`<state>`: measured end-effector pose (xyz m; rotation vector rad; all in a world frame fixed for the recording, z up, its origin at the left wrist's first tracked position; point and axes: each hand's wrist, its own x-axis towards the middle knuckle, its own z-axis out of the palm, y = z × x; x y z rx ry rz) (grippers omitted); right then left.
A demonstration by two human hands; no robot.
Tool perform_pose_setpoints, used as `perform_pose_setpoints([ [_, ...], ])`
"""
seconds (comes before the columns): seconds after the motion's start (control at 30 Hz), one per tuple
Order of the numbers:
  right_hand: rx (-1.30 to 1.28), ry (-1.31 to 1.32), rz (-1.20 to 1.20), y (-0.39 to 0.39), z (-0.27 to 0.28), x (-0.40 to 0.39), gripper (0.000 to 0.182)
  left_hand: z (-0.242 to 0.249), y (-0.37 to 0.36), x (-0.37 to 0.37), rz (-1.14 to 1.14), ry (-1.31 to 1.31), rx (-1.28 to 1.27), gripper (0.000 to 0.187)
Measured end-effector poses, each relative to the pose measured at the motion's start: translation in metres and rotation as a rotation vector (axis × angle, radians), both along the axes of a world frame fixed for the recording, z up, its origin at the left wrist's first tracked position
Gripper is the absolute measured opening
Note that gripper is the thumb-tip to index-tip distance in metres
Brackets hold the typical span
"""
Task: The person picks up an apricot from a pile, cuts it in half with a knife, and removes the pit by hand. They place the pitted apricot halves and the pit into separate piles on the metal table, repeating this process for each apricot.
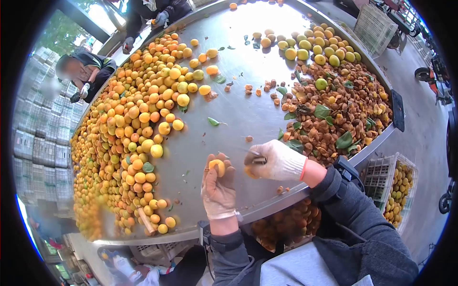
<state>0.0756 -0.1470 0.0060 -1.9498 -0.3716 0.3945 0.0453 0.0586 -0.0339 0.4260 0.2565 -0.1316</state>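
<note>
My left hand (219, 193), in a stained white glove, is palm up with its fingers curled round a cut yellow-orange apricot (217, 167). To its right, my right hand (279, 159), also in a white knit glove, grips a small knife (256, 153); the thin metal blade points left and most of the handle is hidden. An orange-brown piece (251, 171) shows under the right fingertips. Both hands are above the near edge of the metal table (200, 143). One brown apricot pit (249, 138) lies just beyond them.
Loose apricots (138, 119) cover the left side, with a wooden handle (146, 220) among them. Brown pits (329, 128) and leaves are heaped at right, below yellow-green fruit (315, 43). A crate of fruit (398, 190) stands at lower right. Other people work along the far left edge.
</note>
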Motion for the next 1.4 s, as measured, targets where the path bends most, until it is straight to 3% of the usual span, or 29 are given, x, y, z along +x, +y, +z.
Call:
perform_pose_setpoints([
  [0.07,-0.125,0.032,0.046,0.002,0.005,-0.001,0.018,0.005,-0.005,-0.002,0.029,-0.026,0.08,0.035],
  [0.13,0.103,-0.046,-0.17,0.005,0.002,-0.001,0.02,0.012,-0.013,-0.004,0.05,-0.048,0.157,0.033],
  [0.17,0.453,0.066,-0.356,0.009,0.003,-0.002,0.016,0.015,-0.017,-0.005,0.038,-0.025,0.197,0.032],
  [0.2,0.447,0.068,-0.358,0.007,0.016,-0.003,0.016,0.015,-0.021,-0.007,0.027,-0.002,0.237,0.031],
  [0.27,0.933,0.308,-0.68,0.002,0.042,-0.003,0.015,0.011,-0.03,-0.01,-0.018,-0.004,0.232,0.03],
  [0.3,1.077,0.21,-0.734,0.008,0.039,-0.004,0.018,0.009,-0.034,-0.012,-0.06,-0.011,0.229,0.029],
  [0.4,1.144,0.149,-0.838,0.016,0.046,-0.011,0.02,0.007,-0.049,-0.018,-0.114,0.0,0.28,0.033],
  [0.6,0.961,-0.06,-0.763,0.009,0.039,-0.019,0.018,0.015,-0.071,-0.026,-0.172,0.082,0.469,0.036],
  [0.7,0.73,-0.461,-0.535,0.005,0.033,-0.014,0.02,0.016,-0.076,-0.03,-0.155,0.069,0.577,0.032],
  [0.8,0.673,-0.437,-0.403,0.003,0.037,-0.02,0.022,0.017,-0.083,-0.034,-0.121,0.008,0.805,0.031],
  [0.87,0.747,-0.345,-0.385,0.004,0.033,-0.017,0.02,0.016,-0.084,-0.033,-0.11,0.047,0.783,0.031],
  [0.93,0.919,0.054,-0.618,0.001,0.029,-0.008,0.018,0.016,-0.083,-0.034,-0.096,0.083,0.759,0.031],
  [0.97,1.178,0.329,-0.636,-0.004,0.03,-0.004,0.018,0.018,-0.08,-0.033,-0.126,0.112,0.713,0.032],
  [1.1,1.407,0.481,-0.764,0.003,0.006,0.012,0.019,0.016,-0.065,-0.032,-0.19,0.134,0.541,0.036],
  [1.23,1.475,0.555,-0.792,0.013,0.01,0.005,0.018,0.023,-0.065,-0.031,-0.25,0.171,0.583,0.037],
  [1.33,1.381,0.404,-0.799,0.016,0.023,-0.006,0.019,0.018,-0.068,-0.029,-0.124,0.253,0.644,0.041],
  [1.4,1.198,0.192,-0.807,0.02,0.028,-0.01,0.019,0.018,-0.069,-0.028,-0.12,0.126,0.712,0.045],
])
